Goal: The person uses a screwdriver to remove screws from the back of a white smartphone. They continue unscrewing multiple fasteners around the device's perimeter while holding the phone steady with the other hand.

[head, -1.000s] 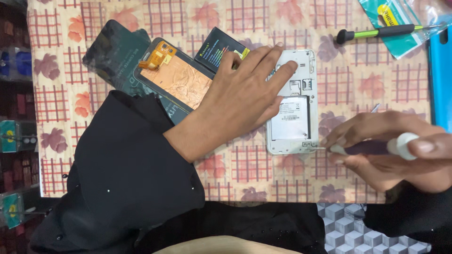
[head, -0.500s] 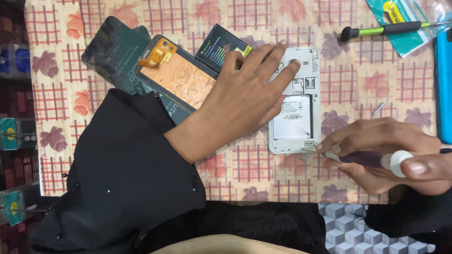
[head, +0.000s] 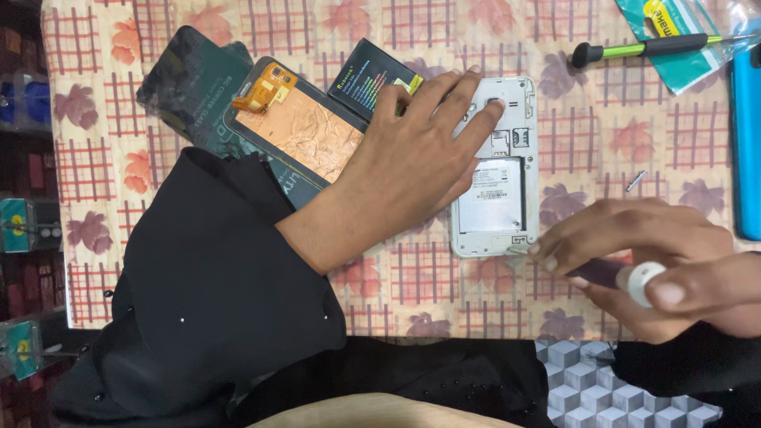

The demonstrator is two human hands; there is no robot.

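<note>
White plastic phone frame (head: 495,178) pinned flat on floral cloth (head: 444,277) under spread left hand (head: 412,166). Screwdriver (head: 626,277) clamped in right hand (head: 642,261) grip, tip hidden at frame's lower corner.

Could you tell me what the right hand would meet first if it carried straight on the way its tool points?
Most likely the lower corner of the opened white phone: the right hand aims its screwdriver leftward, tip almost there.

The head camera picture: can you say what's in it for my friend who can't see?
A left hand presses down an opened white phone on a flowery cloth while the right hand works a small screwdriver at its bottom corner. A loose screen and battery lie beside.
</note>
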